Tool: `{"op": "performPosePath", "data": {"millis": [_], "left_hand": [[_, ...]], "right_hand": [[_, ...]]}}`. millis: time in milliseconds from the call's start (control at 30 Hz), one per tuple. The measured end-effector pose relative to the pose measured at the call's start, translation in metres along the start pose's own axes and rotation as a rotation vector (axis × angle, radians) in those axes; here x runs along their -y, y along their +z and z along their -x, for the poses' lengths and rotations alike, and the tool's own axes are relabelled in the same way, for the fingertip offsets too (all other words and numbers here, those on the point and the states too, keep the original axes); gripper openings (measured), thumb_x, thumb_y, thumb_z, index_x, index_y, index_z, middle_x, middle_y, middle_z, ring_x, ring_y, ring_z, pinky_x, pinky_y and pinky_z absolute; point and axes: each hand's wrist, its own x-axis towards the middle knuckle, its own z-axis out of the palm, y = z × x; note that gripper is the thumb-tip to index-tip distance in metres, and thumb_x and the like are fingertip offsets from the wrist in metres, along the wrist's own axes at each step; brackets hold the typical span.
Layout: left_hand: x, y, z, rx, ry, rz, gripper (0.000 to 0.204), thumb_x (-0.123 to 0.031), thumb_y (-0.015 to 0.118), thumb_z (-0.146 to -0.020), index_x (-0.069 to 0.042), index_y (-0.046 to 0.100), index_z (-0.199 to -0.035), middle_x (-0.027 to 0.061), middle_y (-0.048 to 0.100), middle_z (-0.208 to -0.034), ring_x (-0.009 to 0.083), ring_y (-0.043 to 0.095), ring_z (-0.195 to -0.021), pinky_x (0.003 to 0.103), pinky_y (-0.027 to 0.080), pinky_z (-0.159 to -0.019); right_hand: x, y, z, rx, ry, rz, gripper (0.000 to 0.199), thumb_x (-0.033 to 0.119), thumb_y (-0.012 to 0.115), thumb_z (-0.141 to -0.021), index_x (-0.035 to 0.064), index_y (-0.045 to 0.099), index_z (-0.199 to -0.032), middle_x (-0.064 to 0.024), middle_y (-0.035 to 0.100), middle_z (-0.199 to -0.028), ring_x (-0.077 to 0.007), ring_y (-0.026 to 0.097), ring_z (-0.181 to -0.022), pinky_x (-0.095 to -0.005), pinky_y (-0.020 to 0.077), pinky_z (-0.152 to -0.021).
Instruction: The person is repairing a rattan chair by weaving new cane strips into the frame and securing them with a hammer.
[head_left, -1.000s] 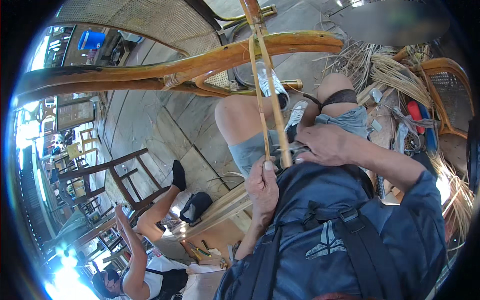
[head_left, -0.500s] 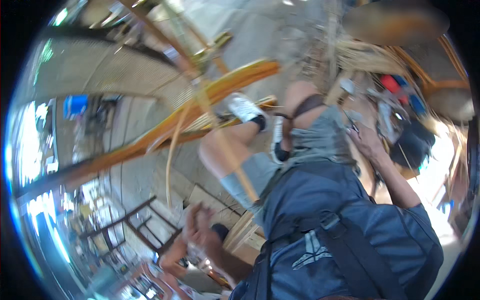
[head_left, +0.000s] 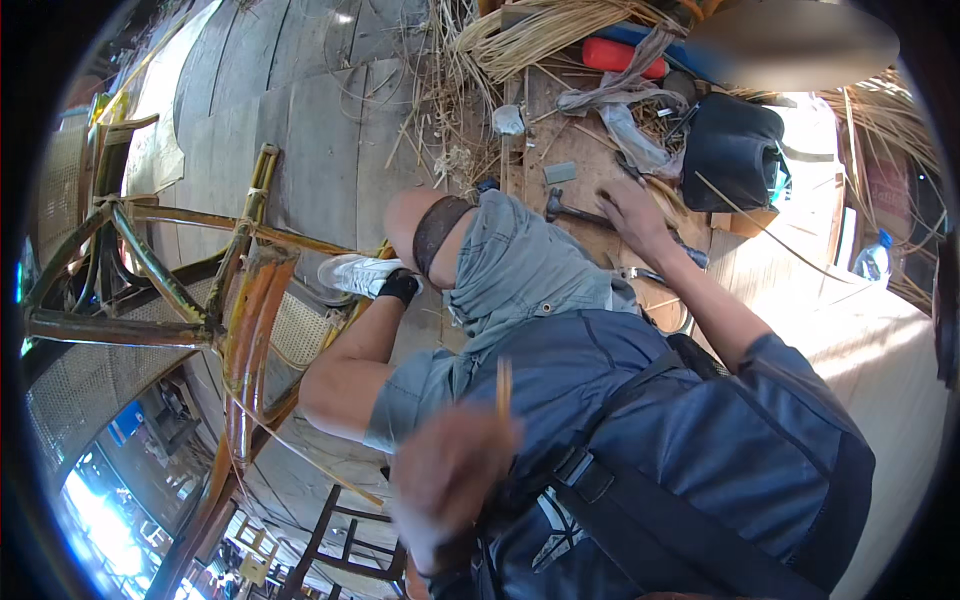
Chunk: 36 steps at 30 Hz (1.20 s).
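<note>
Cane strip hangs loose by the chair frame, seemingly not tied down yet. The right hand has a wide grip over the hammer. The left hand is blurry; I can't tell its grip.

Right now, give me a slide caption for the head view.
Right hand over a hammer, blurred left hand with a thin tan strip, glossy brown frame at left.
</note>
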Motion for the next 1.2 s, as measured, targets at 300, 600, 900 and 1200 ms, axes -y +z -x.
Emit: {"op": "performPosePath", "data": {"millis": [300, 600, 900, 1200], "left_hand": [[0.122, 0.162, -0.155, 0.156, -0.626, 0.640, 0.027, -0.014, 0.052, -0.088, 0.000, 0.054, -0.112, 0.0024, 0.053, -0.072, 0.0098, 0.049, -0.054, 0.026, 0.042, -0.052], [0.143, 0.218, -0.172, 0.435, -0.174, 0.513, 0.019, -0.015, 0.062, -0.080, 0.000, 0.061, -0.092, 0.0029, 0.062, -0.078, 0.0096, 0.054, -0.070, 0.028, 0.043, -0.062], [0.158, 0.223, -0.176, 0.553, -0.357, 0.435, 0.026, -0.019, 0.051, -0.084, 0.003, 0.060, -0.093, 0.0171, 0.062, -0.085, 0.0256, 0.060, -0.077, 0.035, 0.045, -0.068], [0.165, 0.227, -0.175, 0.268, -0.538, 0.839, 0.023, -0.024, 0.040, -0.089, -0.005, 0.050, -0.097, 0.0037, 0.049, -0.053, 0.0124, 0.048, -0.040, 0.029, 0.035, -0.033]], "right_hand": [[-0.023, 0.046, -0.064, 0.049, 0.022, 0.197, 0.030, 0.016, 0.065, -0.072, 0.0058, 0.052, -0.097, -0.0179, 0.055, -0.100, -0.0353, 0.053, -0.093, -0.0402, 0.0443, -0.076], [0.028, -0.025, -0.020, 0.257, 0.389, -0.815, 0.018, 0.016, 0.057, -0.083, 0.0010, 0.058, -0.093, -0.0096, 0.058, -0.077, -0.0160, 0.056, -0.072, -0.0306, 0.0447, -0.066], [-0.070, -0.002, 0.018, -0.235, 0.281, 0.200, 0.022, 0.016, 0.051, -0.082, 0.0031, 0.058, -0.098, -0.0173, 0.058, -0.100, -0.0339, 0.053, -0.098, -0.0404, 0.0420, -0.085], [-0.077, -0.001, 0.018, 0.068, 0.584, 0.122, 0.031, 0.024, 0.054, -0.084, 0.0000, 0.050, -0.104, -0.0262, 0.057, -0.100, -0.0396, 0.054, -0.097, -0.0427, 0.0422, -0.081]]}}
